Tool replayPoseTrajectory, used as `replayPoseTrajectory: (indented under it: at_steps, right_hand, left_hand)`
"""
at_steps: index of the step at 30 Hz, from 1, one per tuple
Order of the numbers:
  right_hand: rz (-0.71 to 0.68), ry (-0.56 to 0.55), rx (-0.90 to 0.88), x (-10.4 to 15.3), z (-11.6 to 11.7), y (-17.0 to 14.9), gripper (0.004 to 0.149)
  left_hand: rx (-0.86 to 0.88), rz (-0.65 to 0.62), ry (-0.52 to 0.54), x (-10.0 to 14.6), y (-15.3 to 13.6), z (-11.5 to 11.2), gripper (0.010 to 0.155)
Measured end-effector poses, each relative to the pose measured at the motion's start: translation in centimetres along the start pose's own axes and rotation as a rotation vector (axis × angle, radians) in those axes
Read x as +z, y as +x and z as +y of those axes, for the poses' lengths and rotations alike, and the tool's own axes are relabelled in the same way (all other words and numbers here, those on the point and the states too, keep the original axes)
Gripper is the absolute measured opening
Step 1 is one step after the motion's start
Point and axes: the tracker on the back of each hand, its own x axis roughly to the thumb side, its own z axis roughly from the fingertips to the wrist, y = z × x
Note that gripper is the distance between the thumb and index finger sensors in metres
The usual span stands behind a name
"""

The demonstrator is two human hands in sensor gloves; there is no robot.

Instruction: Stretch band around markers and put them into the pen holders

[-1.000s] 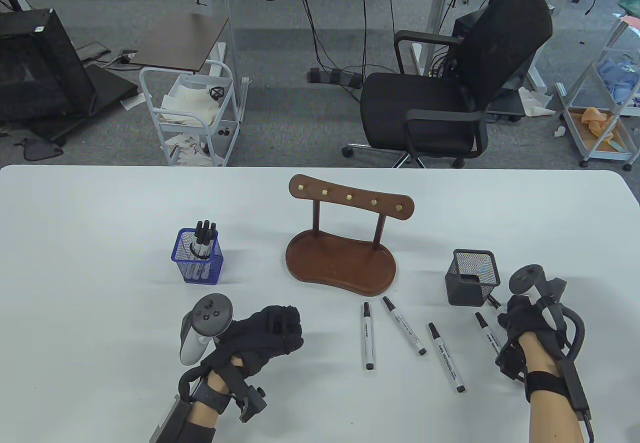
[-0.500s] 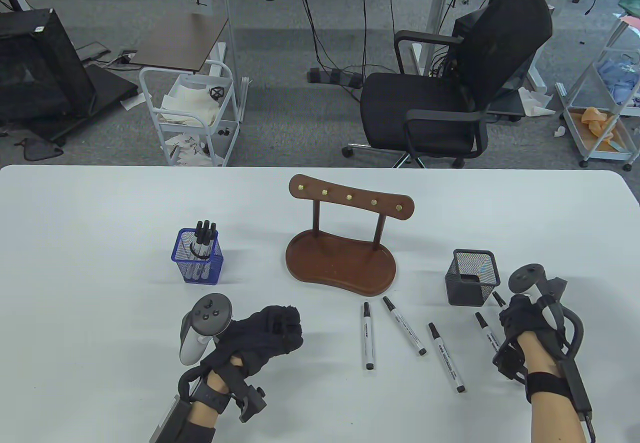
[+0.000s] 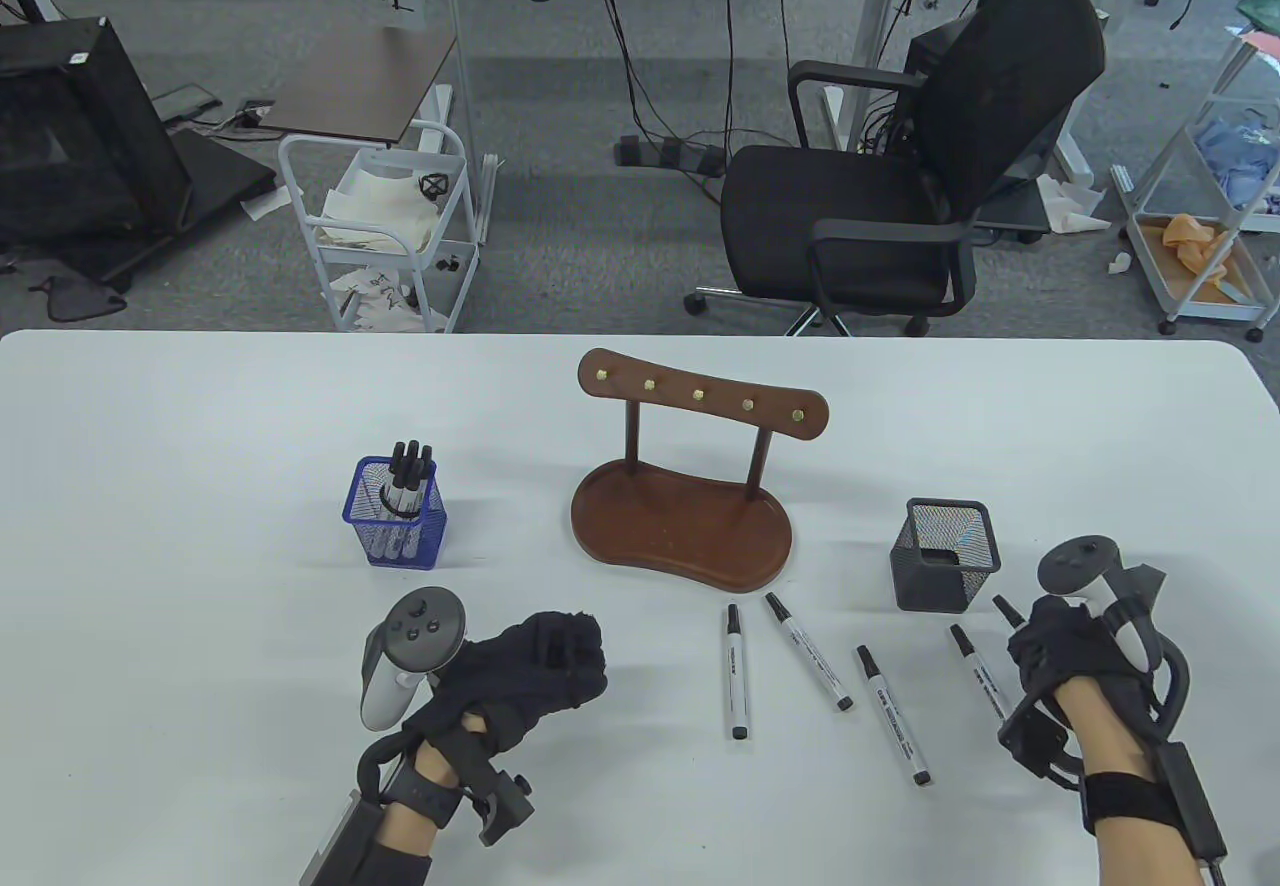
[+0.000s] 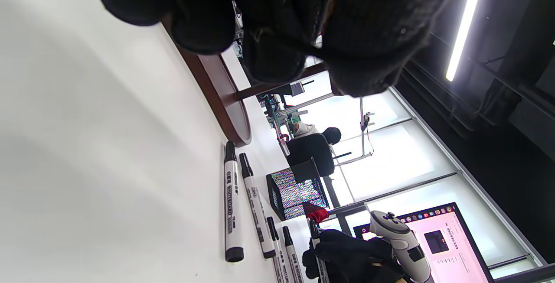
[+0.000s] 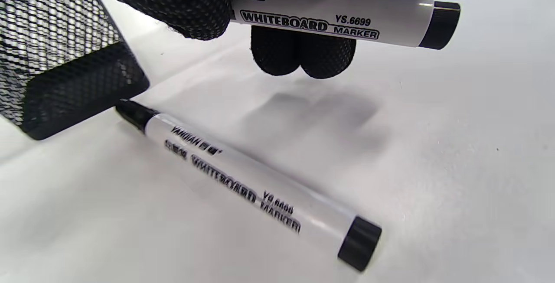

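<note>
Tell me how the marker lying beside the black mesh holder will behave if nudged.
The marker is a smooth round barrel, so it would probably roll sideways on the white table. It looks stiff and light, and the black mesh holder might stop it.

blue mesh holder (image 3: 397, 524), black mesh holder (image 3: 945, 556), white black-capped markers (image 3: 737, 671)

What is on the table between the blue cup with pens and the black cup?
In the table view, the brown wooden stand sits between the blue pen holder and the black pen holder. Nothing else lies on that stretch.
</note>
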Motion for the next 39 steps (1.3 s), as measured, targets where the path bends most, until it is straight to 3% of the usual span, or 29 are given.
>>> replayPoseTrajectory:
  at_steps: [5, 15, 24, 39]
  right_hand:
    - [-0.039, 0.067, -0.041, 0.7, 0.7, 0.0, 0.046]
    - [-0.066, 0.093, -0.044, 1.2, 1.7, 0.6, 0.048]
    - [-0.015, 0.107, 0.034, 0.4, 2.8, 0.9, 0.064]
    - [0.050, 0.141, 0.135, -0.1, 4.4, 1.8, 0.063]
  left_hand:
    - [-0.005, -0.003, 0.000, 0.0, 0.0, 0.0, 0.065]
    - [-0.002, -0.001, -0.004, 0.0, 0.0, -0.1, 0.065]
    - [0.000, -0.006, -0.005, 0.0, 0.0, 0.0, 0.064]
    - [0.000, -0.005, -0.005, 0.0, 0.0, -0.1, 0.064]
